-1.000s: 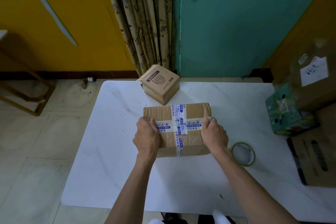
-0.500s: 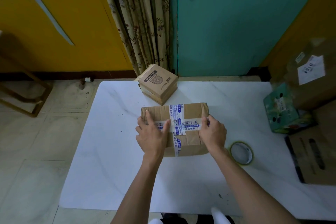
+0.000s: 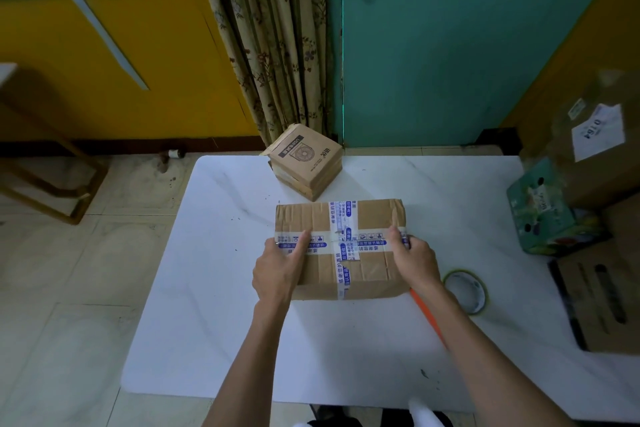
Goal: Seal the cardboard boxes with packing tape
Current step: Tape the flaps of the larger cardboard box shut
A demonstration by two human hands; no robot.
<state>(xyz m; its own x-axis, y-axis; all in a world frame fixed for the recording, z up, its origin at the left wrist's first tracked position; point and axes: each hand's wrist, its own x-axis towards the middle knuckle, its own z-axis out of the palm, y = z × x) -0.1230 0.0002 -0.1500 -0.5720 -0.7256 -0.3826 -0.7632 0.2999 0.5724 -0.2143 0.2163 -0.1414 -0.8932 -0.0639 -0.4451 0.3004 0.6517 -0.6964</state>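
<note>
So that the tape strip bonds at both ends, my left hand and right hand clasp the cardboard box, thumbs pressing on top.

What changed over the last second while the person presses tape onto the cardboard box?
The left grip slid from flat on top of the taped box back to its left edge, thumb on the tape strip, fingers over the side. The right grip stayed at the right edge. The small box and tape roll did not move.
</note>
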